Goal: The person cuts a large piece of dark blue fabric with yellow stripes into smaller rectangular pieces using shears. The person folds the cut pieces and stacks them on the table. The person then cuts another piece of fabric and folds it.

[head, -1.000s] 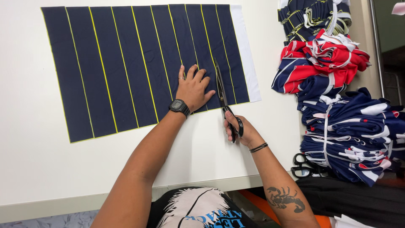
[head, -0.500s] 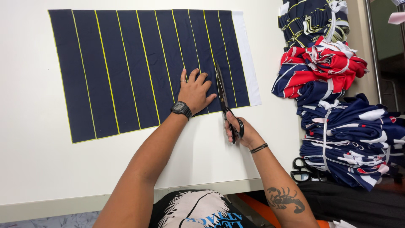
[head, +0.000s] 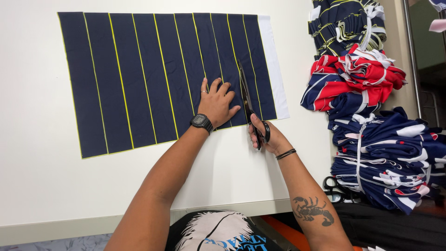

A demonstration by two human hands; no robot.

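White worktop filled most of the view, with a navy cloth marked in yellow lines spread flat toward its far edge, a white strip running down the cloth's right side. Since a second before, the scissors had pushed a little farther up the cloth along a yellow line, so the cut appeared to be advancing from the near hem. The right hand was closed through the scissor handles at the cloth's near edge, blades lying on the fabric and pointing away. The left hand lay flat with fingers spread, pressing the cloth down just beside the blades (a black watch on that wrist) and gripping nothing. Along the worktop's right edge sat tied bundles of folded fabric: a navy-and-yellow bundle at the far corner, a red-and-white bundle next, a navy-and-white bundle nearest. Another pair of black scissors lay beside that last stack. Nothing stood in the blades' path.
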